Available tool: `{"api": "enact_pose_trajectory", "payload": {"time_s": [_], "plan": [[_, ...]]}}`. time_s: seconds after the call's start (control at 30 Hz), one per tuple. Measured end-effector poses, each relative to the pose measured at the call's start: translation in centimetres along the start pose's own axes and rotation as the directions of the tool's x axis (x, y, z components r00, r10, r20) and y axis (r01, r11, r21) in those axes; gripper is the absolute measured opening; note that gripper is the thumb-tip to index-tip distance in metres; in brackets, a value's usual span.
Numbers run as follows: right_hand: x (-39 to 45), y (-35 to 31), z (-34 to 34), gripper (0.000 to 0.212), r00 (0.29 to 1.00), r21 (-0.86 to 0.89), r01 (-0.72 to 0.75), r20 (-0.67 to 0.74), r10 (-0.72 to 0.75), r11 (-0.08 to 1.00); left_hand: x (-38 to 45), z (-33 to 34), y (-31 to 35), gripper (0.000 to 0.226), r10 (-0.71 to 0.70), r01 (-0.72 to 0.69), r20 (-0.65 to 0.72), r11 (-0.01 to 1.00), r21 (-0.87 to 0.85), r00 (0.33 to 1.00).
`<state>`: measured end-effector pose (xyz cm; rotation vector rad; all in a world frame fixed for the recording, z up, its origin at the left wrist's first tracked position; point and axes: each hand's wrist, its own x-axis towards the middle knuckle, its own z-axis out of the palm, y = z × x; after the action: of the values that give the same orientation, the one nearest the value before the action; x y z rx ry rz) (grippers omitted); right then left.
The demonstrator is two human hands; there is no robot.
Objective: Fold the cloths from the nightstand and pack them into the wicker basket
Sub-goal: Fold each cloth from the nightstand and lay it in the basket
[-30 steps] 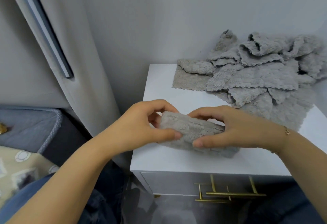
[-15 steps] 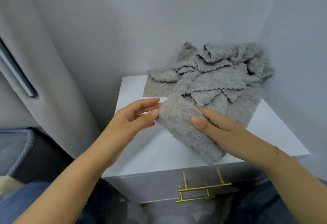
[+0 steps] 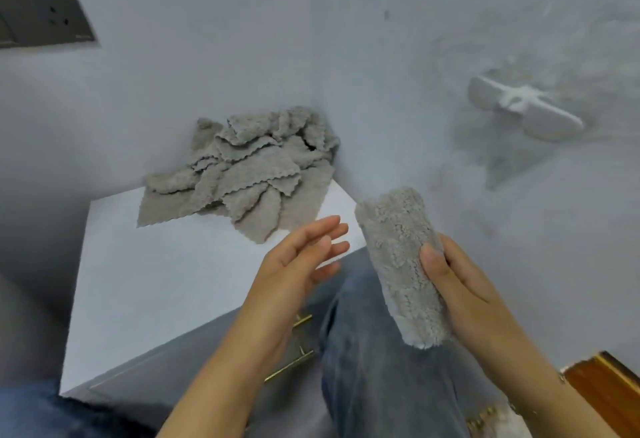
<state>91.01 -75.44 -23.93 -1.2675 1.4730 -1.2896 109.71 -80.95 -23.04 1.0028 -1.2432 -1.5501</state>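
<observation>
Cloths (image 3: pixel 242 174) lie heaped, unfolded, at the back corner of the desk (image 3: pixel 166 271), touching the wall. My knee (image 3: pixel 363 351) in jeans is between the desk and the folded cloth (image 3: pixel 398 264), which I hold upright in the air to the right of the desk. My right hand (image 3: pixel 460 285) grips it, thumb pressed on the front, fingers behind. My left hand (image 3: pixel 294 264) is near it with fingers straight and spread, holding nothing. I cannot see the basket. With one hand pinching only the lower half, I judge the folds could spring open or the cloth slip as I carry it over.
</observation>
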Motion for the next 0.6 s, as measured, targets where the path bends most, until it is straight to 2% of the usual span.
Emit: {"api": "enact_pose_trajectory", "payload": {"time_s": [0.17,0.3,0.33,0.47,0.6], "plan": [[-7.2,1.4,-4.9,0.038,0.980,-0.006,-0.058,-0.189,0.056,0.998,-1.9,6.0,-1.0,0.027,-0.046,0.037,0.188,0.998,0.051,0.981],[-12.5,2.9,-7.6,0.015,0.940,0.020,-0.140,-0.310,0.139,0.990,-3.7,9.7,-2.5,0.025,-0.068,-0.004,0.319,0.975,0.222,0.945],[-13.4,3.0,-8.0,0.016,0.929,0.011,-0.177,-0.328,0.171,0.984,-4.0,10.4,-2.9,0.025,-0.075,-0.018,0.355,0.968,0.251,0.932],[-18.4,5.9,-11.5,0.035,0.875,0.048,-0.262,-0.410,0.258,0.964,-5.5,14.7,-5.9,0.024,-0.172,-0.055,0.519,0.918,0.393,0.837],[-21.4,9.9,-14.8,0.029,0.766,0.148,-0.323,-0.540,0.350,0.935,-5.7,19.2,-9.6,0.023,-0.280,-0.076,0.602,0.864,0.497,0.748]]}}
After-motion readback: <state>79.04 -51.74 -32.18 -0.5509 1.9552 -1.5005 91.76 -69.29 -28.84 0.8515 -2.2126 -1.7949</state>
